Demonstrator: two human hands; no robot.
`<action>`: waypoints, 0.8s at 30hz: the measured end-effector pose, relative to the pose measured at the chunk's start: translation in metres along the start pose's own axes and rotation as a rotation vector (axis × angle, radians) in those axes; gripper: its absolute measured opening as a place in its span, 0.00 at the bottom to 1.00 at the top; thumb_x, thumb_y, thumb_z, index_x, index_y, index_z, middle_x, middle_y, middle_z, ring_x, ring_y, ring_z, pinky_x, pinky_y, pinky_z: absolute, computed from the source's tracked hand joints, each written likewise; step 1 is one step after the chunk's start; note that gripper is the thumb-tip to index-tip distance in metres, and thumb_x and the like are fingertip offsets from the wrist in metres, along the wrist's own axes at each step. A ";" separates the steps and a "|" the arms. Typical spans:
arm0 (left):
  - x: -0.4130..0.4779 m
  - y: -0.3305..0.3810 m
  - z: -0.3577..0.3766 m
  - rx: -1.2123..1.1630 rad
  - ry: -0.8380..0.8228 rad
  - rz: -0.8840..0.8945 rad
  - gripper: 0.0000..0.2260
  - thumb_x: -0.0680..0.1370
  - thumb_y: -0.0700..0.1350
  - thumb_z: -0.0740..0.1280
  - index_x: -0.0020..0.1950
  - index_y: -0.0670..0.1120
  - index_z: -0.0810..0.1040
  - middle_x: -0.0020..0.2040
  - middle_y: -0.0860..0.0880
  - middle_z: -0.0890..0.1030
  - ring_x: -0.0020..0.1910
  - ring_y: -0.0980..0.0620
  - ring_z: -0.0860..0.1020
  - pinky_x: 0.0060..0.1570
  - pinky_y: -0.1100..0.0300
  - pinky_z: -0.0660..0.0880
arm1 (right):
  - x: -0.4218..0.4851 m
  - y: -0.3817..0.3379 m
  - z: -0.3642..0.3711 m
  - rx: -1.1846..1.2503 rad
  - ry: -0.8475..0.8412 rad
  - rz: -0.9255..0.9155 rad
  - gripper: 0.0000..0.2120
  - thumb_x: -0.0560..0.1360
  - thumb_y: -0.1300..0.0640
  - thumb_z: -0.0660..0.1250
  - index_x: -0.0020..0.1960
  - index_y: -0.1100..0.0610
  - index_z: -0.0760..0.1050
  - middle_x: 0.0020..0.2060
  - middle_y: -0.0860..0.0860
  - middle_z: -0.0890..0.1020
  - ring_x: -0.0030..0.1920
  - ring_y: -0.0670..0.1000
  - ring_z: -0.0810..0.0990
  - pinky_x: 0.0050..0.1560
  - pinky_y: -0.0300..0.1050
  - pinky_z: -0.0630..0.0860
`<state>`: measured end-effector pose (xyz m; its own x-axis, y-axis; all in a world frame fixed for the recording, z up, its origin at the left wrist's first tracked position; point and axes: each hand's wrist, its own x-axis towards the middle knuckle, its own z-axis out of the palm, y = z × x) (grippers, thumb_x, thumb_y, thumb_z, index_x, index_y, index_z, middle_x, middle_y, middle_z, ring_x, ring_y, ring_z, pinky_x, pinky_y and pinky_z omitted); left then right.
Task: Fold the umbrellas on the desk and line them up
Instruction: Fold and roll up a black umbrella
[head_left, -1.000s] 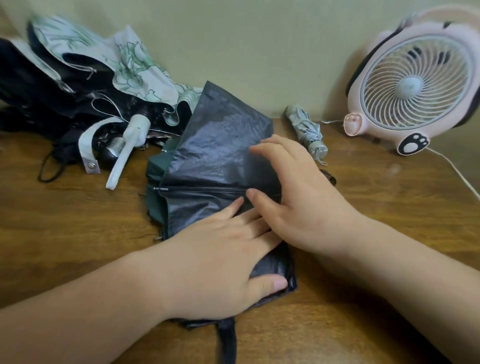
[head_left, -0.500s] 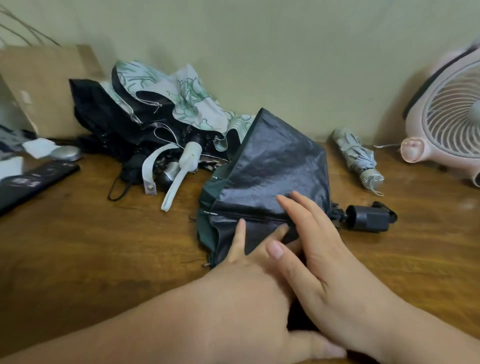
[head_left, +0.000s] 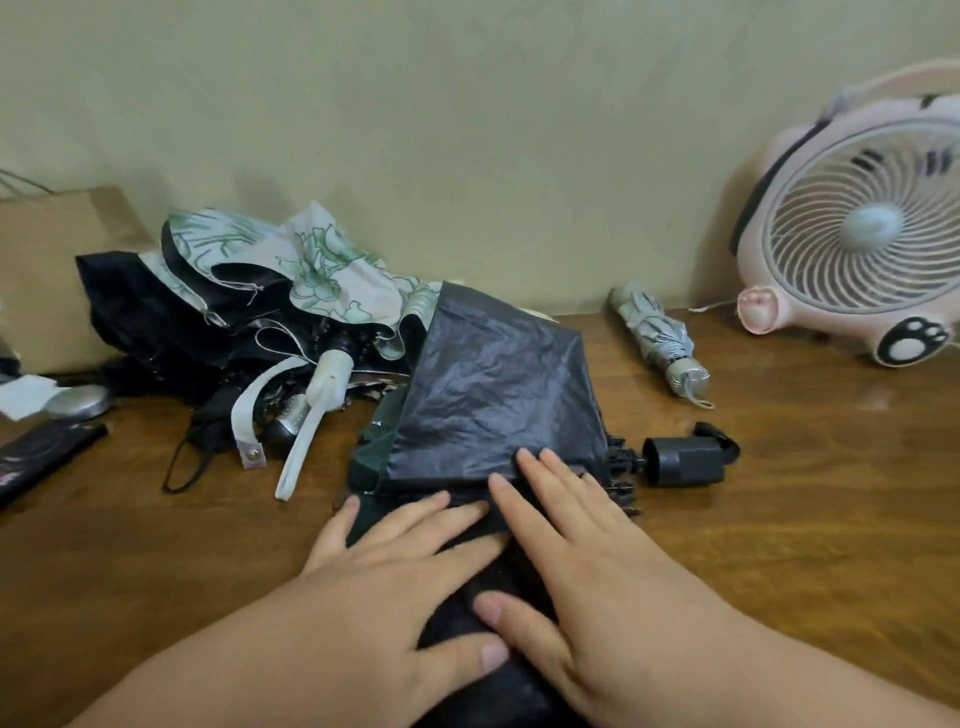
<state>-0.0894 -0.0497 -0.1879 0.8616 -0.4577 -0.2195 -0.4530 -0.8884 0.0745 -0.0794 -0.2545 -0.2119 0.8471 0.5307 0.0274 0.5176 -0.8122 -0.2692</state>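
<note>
Pressing flat on the dark umbrella (head_left: 493, 395), I have my left hand (head_left: 395, 587) and right hand (head_left: 587, 551) side by side, fingers straight, gripping nothing. Its black handle (head_left: 680, 460) sticks out just right of my right hand. A rolled grey umbrella (head_left: 657, 338) lies beyond that; a flowered umbrella (head_left: 311, 260) is heaped beyond my left.

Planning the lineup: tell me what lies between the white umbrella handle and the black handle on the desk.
The dark umbrella's spread canopy fills that stretch between the white handle and the black handle, as the head view shows.
</note>
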 end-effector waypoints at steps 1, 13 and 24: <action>0.000 -0.002 -0.002 -0.045 -0.005 -0.001 0.48 0.56 0.74 0.34 0.79 0.71 0.44 0.78 0.72 0.35 0.74 0.72 0.31 0.66 0.67 0.26 | 0.000 0.003 0.003 -0.032 0.009 -0.009 0.45 0.72 0.24 0.37 0.82 0.44 0.35 0.81 0.47 0.33 0.78 0.45 0.27 0.81 0.49 0.39; 0.004 -0.017 0.002 -0.072 0.669 -0.093 0.12 0.73 0.66 0.67 0.36 0.62 0.82 0.43 0.67 0.77 0.51 0.69 0.72 0.56 0.56 0.61 | -0.009 0.008 -0.029 -0.075 -0.099 -0.059 0.57 0.68 0.21 0.61 0.80 0.40 0.29 0.77 0.38 0.26 0.74 0.38 0.22 0.69 0.34 0.27; 0.074 -0.024 -0.115 -1.042 0.583 -0.439 0.21 0.74 0.50 0.78 0.61 0.44 0.75 0.53 0.45 0.84 0.51 0.50 0.82 0.55 0.54 0.78 | -0.005 0.008 -0.020 -0.281 0.180 0.064 0.62 0.58 0.12 0.46 0.62 0.62 0.82 0.58 0.62 0.83 0.58 0.62 0.84 0.54 0.52 0.80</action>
<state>0.0119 -0.0668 -0.0938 0.9856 0.1681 0.0190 0.0603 -0.4542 0.8889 -0.0773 -0.2683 -0.1952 0.8735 0.4461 0.1949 0.4549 -0.8905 -0.0007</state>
